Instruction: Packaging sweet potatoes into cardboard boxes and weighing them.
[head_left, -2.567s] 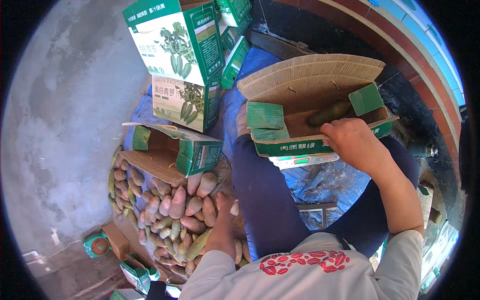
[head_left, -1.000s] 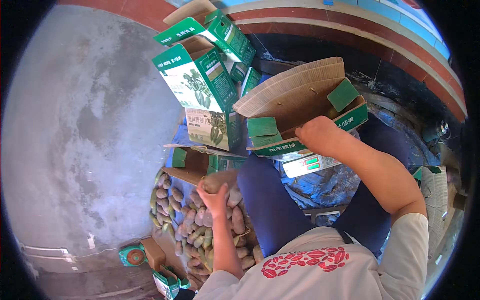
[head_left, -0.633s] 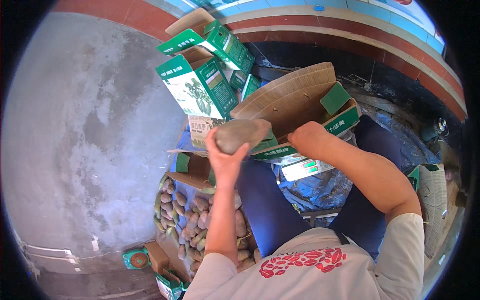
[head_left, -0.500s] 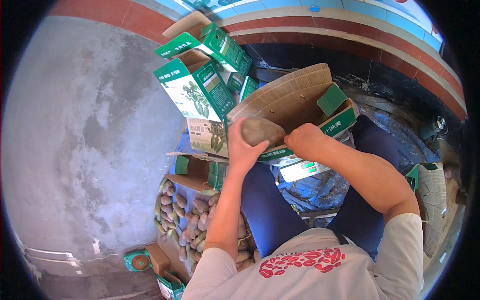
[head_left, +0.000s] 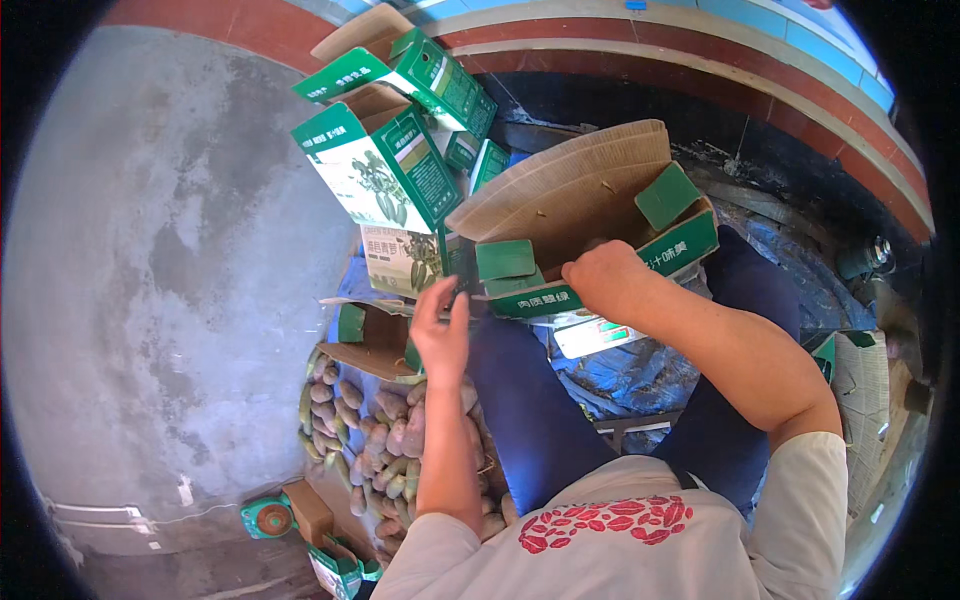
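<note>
An open green-and-white carton (head_left: 560, 295) tilts over my lap, its brown flap raised at the far side. Across its near wall reaches my right hand (head_left: 612, 283), fingers curled and mostly hidden by the hand and the box; what they hold cannot be made out. My left hand (head_left: 443, 328) is off the carton's left corner, fingers apart and nothing in it. Below it, muddy radishes (head_left: 385, 445), some greenish, lie heaped on the floor to my left.
Stacked green-and-white cartons (head_left: 385, 165) stand at the far left, and a smaller open box (head_left: 370, 340) is beside the radish heap. Under the carton shows a white scale (head_left: 590, 338). Blue sheeting (head_left: 625, 380) covers the floor between my legs. Another carton (head_left: 860, 400) is at right.
A large radish in my left hand over the carton is now out of sight. That hand has drawn back left and opened; my right hand stays at the near wall.
</note>
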